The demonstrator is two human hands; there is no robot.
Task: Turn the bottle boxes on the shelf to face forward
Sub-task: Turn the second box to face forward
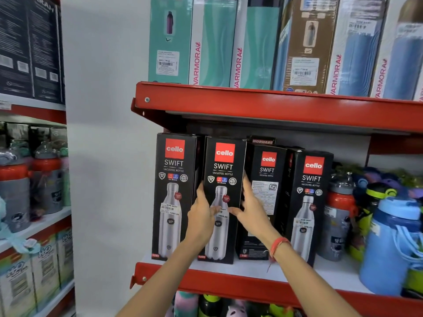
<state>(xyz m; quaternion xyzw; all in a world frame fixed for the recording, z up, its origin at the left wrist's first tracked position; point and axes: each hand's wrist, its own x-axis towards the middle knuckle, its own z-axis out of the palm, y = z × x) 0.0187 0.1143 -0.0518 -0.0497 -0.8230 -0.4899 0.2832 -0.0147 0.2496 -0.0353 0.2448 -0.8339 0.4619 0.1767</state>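
Several tall black Cello Swift bottle boxes stand in a row on the middle shelf [229, 268]. My left hand [201, 213] and my right hand [249, 209] grip the two sides of the second box [224, 170], whose printed bottle front faces me. The leftmost box [174, 179] also shows its front. The third box [265, 179] shows a text panel with a white label instead of the bottle picture. The fourth box [309, 202] shows its front and is angled slightly.
Loose bottles, one blue [389, 248] and one grey-and-red [338, 216], crowd the shelf's right end. Tall Varmora boxes [212, 42] fill the red shelf [274, 106] above. A second rack with bottles [34, 191] stands at left beyond a white wall.
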